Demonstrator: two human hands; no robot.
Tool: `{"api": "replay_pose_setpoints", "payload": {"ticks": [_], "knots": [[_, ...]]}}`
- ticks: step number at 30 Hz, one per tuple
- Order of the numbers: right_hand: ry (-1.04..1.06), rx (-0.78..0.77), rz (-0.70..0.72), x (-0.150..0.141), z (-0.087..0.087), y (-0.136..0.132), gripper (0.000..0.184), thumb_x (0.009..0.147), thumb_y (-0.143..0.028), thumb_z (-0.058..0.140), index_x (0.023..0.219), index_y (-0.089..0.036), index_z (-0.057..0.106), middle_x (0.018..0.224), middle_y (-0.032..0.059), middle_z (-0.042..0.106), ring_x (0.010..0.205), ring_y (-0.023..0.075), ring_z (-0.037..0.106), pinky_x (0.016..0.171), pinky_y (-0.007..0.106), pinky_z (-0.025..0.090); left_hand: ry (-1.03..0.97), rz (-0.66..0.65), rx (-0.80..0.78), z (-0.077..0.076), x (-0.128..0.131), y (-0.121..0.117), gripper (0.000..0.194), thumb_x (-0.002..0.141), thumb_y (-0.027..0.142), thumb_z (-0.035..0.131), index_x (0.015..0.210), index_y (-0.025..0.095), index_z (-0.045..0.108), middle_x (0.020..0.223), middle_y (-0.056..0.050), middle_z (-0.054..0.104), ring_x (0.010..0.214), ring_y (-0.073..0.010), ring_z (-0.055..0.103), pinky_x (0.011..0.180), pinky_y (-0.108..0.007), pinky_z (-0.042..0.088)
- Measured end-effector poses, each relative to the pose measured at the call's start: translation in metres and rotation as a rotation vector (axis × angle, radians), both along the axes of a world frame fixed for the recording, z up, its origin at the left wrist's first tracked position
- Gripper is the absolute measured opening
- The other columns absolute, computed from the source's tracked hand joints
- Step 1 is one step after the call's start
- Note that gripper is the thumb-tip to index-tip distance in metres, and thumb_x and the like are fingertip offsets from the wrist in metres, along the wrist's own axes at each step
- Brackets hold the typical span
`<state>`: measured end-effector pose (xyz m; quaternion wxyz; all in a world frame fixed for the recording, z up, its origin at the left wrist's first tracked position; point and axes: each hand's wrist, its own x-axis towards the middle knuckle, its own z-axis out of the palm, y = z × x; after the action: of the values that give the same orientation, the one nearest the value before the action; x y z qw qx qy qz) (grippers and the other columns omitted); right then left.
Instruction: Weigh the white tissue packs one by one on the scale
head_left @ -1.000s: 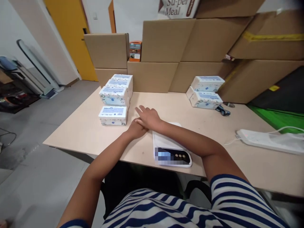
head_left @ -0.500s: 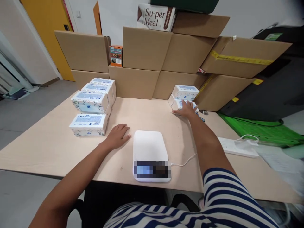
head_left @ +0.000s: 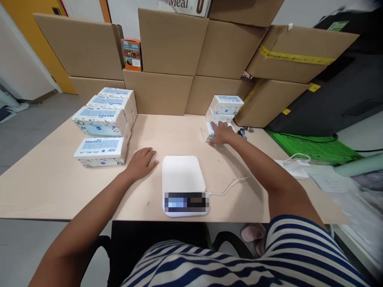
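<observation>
One tissue pack (white) has come nearer in the right hand.

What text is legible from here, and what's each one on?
"Manhua": left-hand packs.
"Meal": white box at the top, cut off by the frame.
"308": orange box; its other print is too small.
Unreadable: scale display (pixelated), yellow tape, right-hand packs' small print.

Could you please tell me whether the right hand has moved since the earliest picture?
Yes, rightward: judged against the white scale, the right hand has gone from near the scale's far left corner to a white pack beyond the far right corner.
</observation>
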<state>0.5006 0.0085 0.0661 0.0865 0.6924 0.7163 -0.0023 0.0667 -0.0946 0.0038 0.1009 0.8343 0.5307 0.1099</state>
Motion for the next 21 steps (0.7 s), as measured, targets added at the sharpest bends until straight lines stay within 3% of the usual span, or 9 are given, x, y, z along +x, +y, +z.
{"api": "replay_pose_setpoints", "payload": {"ticks": [3, 7, 11, 14, 18, 21], "knots": [[-0.003, -0.007, 0.146, -0.007, 0.003, -0.023, 0.134, 0.071, -0.053, 0.087, 0.181, -0.019, 0.018, 0.176, 0.0291, 0.042, 0.16, 0.0556, 0.041, 0.13, 0.063, 0.04, -0.003, -0.003, 0.006, 0.0, 0.001, -0.003, 0.057, 0.11, 0.049, 0.048, 0.156, 0.017, 0.062, 0.173, -0.018, 0.055, 0.166, -0.036, 0.046, 0.14, -0.057, 0.036], [0.011, 0.005, 0.284, -0.003, 0.002, -0.034, 0.128, 0.069, -0.05, 0.085, 0.179, -0.018, 0.026, 0.181, 0.0267, 0.038, 0.169, 0.0537, 0.031, 0.136, 0.063, 0.033, 0.002, 0.002, -0.026, 0.002, 0.002, -0.007, 0.058, 0.11, 0.048, 0.05, 0.158, 0.017, 0.06, 0.174, -0.017, 0.054, 0.167, -0.0356, 0.046, 0.141, -0.056, 0.035], [0.05, -0.012, 0.25, -0.004, -0.005, -0.031, 0.129, 0.07, -0.053, 0.086, 0.177, -0.011, 0.028, 0.175, 0.0304, 0.045, 0.163, 0.0507, 0.043, 0.135, 0.058, 0.035, 0.028, 0.001, -0.023, 0.004, 0.004, -0.009, 0.057, 0.112, 0.046, 0.047, 0.159, 0.016, 0.059, 0.177, -0.018, 0.05, 0.169, -0.0345, 0.042, 0.142, -0.054, 0.032], [0.08, 0.016, 0.196, -0.01, -0.003, -0.032, 0.129, 0.071, -0.058, 0.086, 0.176, -0.009, 0.031, 0.17, 0.0329, 0.048, 0.158, 0.054, 0.046, 0.134, 0.062, 0.034, 0.033, -0.016, -0.028, 0.005, 0.006, -0.009, 0.059, 0.113, 0.046, 0.045, 0.162, 0.014, 0.056, 0.178, -0.019, 0.048, 0.17, -0.0351, 0.041, 0.142, -0.055, 0.031], [0.251, 0.142, 0.197, -0.028, 0.021, -0.053, 0.134, 0.071, -0.062, 0.088, 0.178, -0.012, 0.025, 0.168, 0.0301, 0.046, 0.158, 0.0556, 0.043, 0.135, 0.067, 0.032, 0.026, -0.017, -0.03, 0.003, 0.007, -0.007, 0.061, 0.112, 0.048, 0.045, 0.162, 0.015, 0.056, 0.179, -0.018, 0.047, 0.17, -0.0358, 0.04, 0.142, -0.055, 0.031], [0.374, 0.121, 0.337, -0.054, 0.047, -0.087, 0.132, 0.072, -0.067, 0.089, 0.179, -0.024, 0.025, 0.167, 0.0225, 0.048, 0.156, 0.0529, 0.046, 0.131, 0.068, 0.039, 0.004, -0.017, -0.029, 0.002, 0.008, -0.005, 0.062, 0.111, 0.048, 0.047, 0.161, 0.013, 0.057, 0.179, -0.018, 0.047, 0.171, -0.0361, 0.039, 0.142, -0.056, 0.03]]}}
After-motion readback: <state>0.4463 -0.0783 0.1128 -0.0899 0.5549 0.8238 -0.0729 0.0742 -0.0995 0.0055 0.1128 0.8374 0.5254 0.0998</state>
